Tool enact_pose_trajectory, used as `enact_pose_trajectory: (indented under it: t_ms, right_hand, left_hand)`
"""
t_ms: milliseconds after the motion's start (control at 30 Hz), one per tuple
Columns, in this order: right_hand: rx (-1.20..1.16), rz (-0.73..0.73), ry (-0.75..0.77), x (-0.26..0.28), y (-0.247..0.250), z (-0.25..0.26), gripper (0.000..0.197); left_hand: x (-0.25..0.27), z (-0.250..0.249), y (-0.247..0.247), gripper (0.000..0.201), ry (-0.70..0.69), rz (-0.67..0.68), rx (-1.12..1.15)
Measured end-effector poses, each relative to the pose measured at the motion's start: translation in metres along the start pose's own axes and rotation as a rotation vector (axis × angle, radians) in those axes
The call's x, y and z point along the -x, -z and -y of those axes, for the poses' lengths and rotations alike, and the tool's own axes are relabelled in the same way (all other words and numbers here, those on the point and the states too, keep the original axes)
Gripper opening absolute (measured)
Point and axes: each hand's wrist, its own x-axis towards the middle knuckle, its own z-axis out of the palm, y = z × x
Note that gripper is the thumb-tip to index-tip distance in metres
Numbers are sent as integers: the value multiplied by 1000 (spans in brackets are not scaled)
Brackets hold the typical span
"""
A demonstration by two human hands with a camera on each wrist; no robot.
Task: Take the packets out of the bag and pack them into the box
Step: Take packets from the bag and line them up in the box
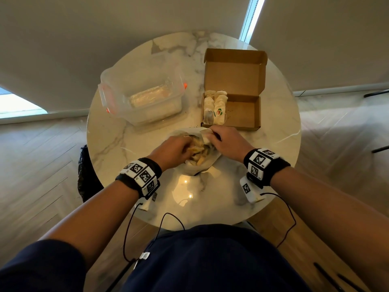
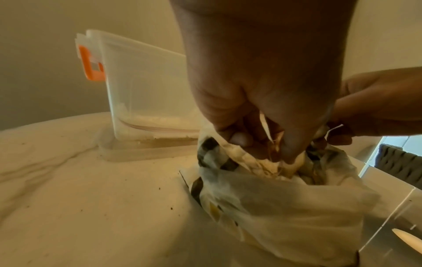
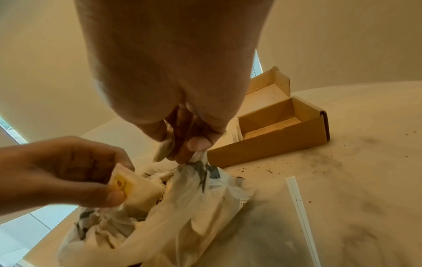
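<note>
— Looks how, the bag (image 1: 207,163)?
— Thin, translucent white plastic with dark printed patches, crumpled, mouth open, sitting on the near middle of the table (image 1: 117,142). Stuffed with small cream paper packets (image 1: 199,153).
— Held by what?
— Rim bunched and pinched between thumb and fingers of the right hand (image 1: 226,142) on the side toward the box (image 1: 244,114). Left hand (image 1: 173,151) down in the mouth, fingers curled round one packet (image 3: 132,189), pale yellow with a round mark, thumb pressed on it.
— And the box?
— Brown corrugated cardboard, shallow, lid flap standing open at the back, just beyond the bag, on the right side. Several packets already packed (image 1: 214,107) upright along its left end; bare floor for the remainder, dotted with dark crumbs.
— Surface and room?
— Round top, glossy white marble with grey veining, lamp glints near the front edge, dark specks (image 3: 269,169) scattered by the box. Left of the box, a clear plastic container (image 1: 143,95) with orange clips, something pale inside. Plain beige walls, herringbone wood floor (image 1: 42,165), bright strip of window (image 1: 251,17) behind.
— On the wrists?
— Black bands (image 1: 267,165) carrying white blocks with black square markers, thin cables trailing toward the body.
</note>
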Motion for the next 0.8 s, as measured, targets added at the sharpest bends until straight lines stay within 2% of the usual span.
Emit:
enact_pose_trajectory:
  t_ms: [167, 400, 567, 700, 800]
  right_hand:
    - [-31, -25, 27, -2, -2, 0, 11]
    - [14, 41, 62, 0, 2, 8, 13]
    - [43, 53, 89, 3, 4, 7, 17]
    - [-32, 24, 100, 9, 6, 3, 22]
    - [-78, -35, 101, 11, 10, 0, 15]
  left_hand:
    - [4, -5, 22, 17, -219, 26, 14]
    - [6, -18, 30, 31, -54, -135, 121]
    - [2, -21, 31, 22, -102, -178, -31]
    - [-6, -26, 33, 21, -113, -234, -13]
    - [-15, -35, 37, 19, -141, -265, -5]
